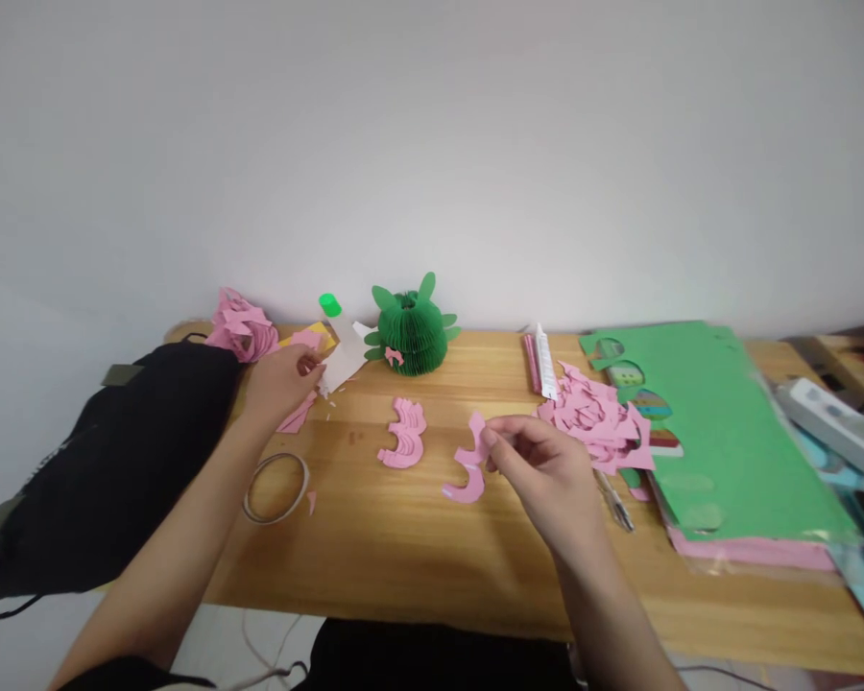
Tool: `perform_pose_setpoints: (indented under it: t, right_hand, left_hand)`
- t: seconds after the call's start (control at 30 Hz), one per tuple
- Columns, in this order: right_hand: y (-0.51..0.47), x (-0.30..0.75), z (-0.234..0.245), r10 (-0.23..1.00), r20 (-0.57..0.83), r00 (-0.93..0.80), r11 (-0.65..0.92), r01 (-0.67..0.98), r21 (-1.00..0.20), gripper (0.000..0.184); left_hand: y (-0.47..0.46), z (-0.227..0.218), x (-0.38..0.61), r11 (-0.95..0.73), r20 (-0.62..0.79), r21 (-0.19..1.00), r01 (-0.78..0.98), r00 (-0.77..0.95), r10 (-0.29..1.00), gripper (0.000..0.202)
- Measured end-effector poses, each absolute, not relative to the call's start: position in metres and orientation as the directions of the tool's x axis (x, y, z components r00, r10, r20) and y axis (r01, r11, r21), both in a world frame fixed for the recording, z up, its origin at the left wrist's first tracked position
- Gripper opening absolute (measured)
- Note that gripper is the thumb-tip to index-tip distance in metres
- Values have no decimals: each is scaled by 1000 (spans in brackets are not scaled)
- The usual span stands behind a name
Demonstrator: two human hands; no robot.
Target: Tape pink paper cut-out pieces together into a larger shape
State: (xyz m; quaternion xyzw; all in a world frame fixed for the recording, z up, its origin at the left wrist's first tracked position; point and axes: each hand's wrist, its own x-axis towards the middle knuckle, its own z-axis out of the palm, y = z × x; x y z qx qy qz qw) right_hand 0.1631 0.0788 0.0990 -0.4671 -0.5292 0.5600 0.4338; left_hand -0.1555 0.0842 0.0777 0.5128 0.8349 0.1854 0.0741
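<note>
My right hand (543,470) pinches a pink curved paper cutout (477,443) just above the wooden table (418,547). Another pink cutout (467,488) lies under it. A small stack of the same pink shapes (404,437) lies to the left. My left hand (282,381) reaches to the table's back left, fingers closed around the white glue bottle (342,347) with a green cap. A green honeycomb paper ball with leaves (408,331) stands behind the stack.
A black bag (108,470) covers the table's left end, with pink scraps (239,324) behind it. A tape ring (276,488) lies near my left forearm. Pink offcuts (597,417), green and pink sheets (706,432), a pen (614,499) and a white power strip (831,417) fill the right.
</note>
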Motion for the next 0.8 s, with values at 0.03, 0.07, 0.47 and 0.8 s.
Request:
perform_pose_setpoints:
  t: [0.03, 0.07, 0.47, 0.8]
  right_hand:
    - [80, 162, 100, 975, -80, -208, -82, -2, -997, 12]
    - [82, 160, 102, 968, -90, -234, -97, -16, -995, 13]
    - [95, 147, 154, 914, 108, -391, 51, -152, -987, 4]
    - [95, 152, 154, 930, 162, -331, 116, -155, -981, 3]
  left_hand:
    - [84, 82, -151, 385, 71, 432, 815, -457, 887, 17]
    - [84, 88, -145, 358, 78, 481, 800, -446, 892, 18]
    - [55, 169, -16, -257, 297, 925, 279, -112, 948, 11]
    - [55, 162, -4, -287, 327, 932, 221, -175, 928, 10]
